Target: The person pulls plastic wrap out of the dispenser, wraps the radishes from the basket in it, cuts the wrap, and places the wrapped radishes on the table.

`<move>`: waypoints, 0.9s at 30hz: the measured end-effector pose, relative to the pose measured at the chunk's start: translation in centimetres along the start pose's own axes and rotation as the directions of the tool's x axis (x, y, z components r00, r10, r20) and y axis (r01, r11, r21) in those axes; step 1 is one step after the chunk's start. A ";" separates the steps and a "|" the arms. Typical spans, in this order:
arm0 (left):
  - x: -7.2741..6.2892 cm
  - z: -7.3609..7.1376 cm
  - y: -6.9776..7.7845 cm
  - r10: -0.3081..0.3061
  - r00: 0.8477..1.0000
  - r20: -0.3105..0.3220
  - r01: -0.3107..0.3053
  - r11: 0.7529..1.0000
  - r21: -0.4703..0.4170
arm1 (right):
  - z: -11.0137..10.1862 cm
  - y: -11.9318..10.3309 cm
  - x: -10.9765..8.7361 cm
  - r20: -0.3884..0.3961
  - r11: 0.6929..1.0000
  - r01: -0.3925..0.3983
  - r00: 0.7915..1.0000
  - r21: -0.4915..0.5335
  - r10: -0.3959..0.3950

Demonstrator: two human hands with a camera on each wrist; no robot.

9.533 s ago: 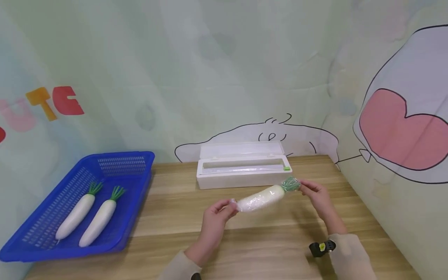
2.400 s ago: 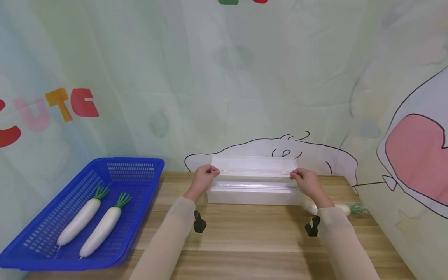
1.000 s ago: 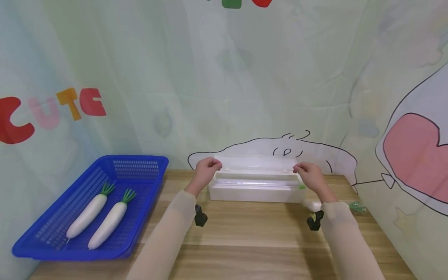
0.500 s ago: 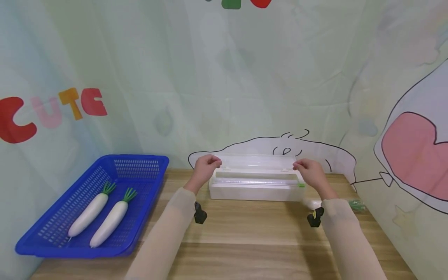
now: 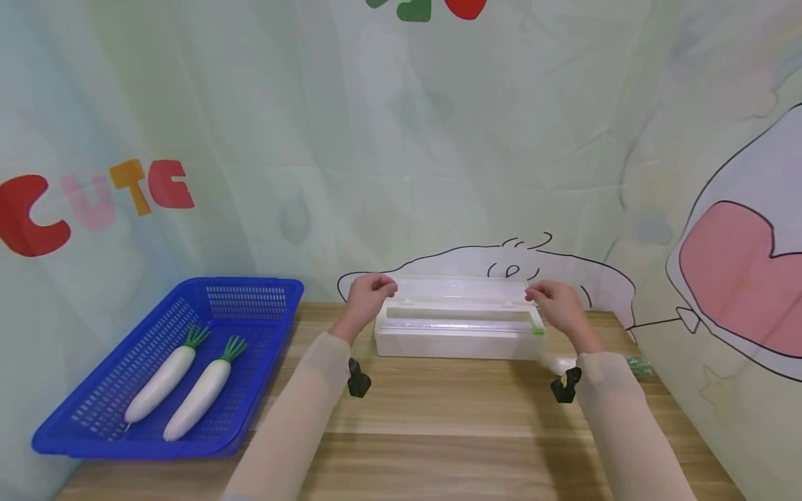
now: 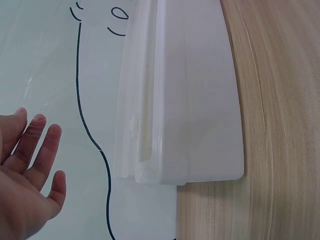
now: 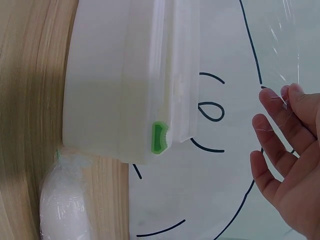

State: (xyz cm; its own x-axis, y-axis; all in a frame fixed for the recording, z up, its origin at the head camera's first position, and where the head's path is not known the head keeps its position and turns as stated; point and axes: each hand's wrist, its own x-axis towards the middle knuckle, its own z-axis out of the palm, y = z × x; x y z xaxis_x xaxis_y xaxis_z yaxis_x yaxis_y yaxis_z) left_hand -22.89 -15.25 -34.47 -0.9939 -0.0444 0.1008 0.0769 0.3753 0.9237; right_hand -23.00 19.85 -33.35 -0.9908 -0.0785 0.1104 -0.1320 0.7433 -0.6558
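My left hand (image 5: 366, 299) and right hand (image 5: 557, 309) are raised over the two ends of a white cling film dispenser (image 5: 460, 346), whose clear lid (image 5: 460, 287) stands up at the back. Each hand pinches a corner of clear cling film (image 7: 285, 45) between thumb and index finger, other fingers loosely spread. Creases of the film show at the fingertips in both wrist views. A green cutter slide (image 7: 159, 138) sits at the dispenser's right end. Right of it lies a film-wrapped white radish (image 7: 64, 205), partly hidden behind my right forearm in the head view.
On the left stands a blue plastic basket (image 5: 156, 449) with two unwrapped white radishes, one (image 5: 161, 384) beside the other (image 5: 199, 399), their green tops to the back. A printed cloth (image 5: 401, 139) hangs behind the wooden table (image 5: 426, 410).
Earlier both hands held the wrapped radish; it then lay on the right and both hands were at the dispenser. Over the last second the pinching hands have risen slightly.
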 end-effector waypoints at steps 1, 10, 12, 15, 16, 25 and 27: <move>-0.1 0.0 0.1 0.000 1.000 -0.001 0.000 1.000 0.004 | 0.0 -0.1 0.0 -0.004 1.000 0.007 1.000 -0.001 -0.007; -0.3 -0.3 0.6 0.012 1.000 -0.009 -0.012 1.000 -0.002 | -0.4 -0.5 -0.1 -0.042 0.999 0.042 0.998 -0.011 -0.042; -0.2 -0.4 0.7 0.020 1.000 -0.016 -0.020 1.000 -0.009 | -0.4 -0.6 -0.1 -0.042 0.999 0.041 0.998 -0.010 -0.042; -0.2 -0.5 0.7 0.031 0.999 -0.022 -0.031 0.999 -0.016 | -0.6 -0.7 0.0 -0.033 0.999 0.045 0.998 -0.011 -0.045; -0.2 -0.5 0.8 0.032 0.999 -0.022 -0.032 0.999 -0.016 | -0.7 -0.8 0.0 -0.030 0.999 0.044 0.999 -0.016 -0.045; 0.2 -1.0 1.3 0.061 0.998 -0.018 -0.062 0.998 -0.022 | -1.5 -1.5 0.2 -0.008 0.999 0.025 1.000 -0.023 -0.025; 0.3 -1.0 1.5 0.066 0.998 -0.014 -0.066 0.998 -0.023 | -1.7 -1.7 0.2 -0.005 1.000 0.016 1.000 -0.015 -0.016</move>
State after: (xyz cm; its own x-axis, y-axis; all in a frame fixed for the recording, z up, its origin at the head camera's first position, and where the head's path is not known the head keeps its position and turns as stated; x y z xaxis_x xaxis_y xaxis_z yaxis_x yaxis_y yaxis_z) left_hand -22.95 -15.63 -32.66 -0.9855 -0.0329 0.1667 0.1443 0.3557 0.9234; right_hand -22.87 19.67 -30.97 -0.9883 -0.0874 0.1250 -0.1477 0.7517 -0.6427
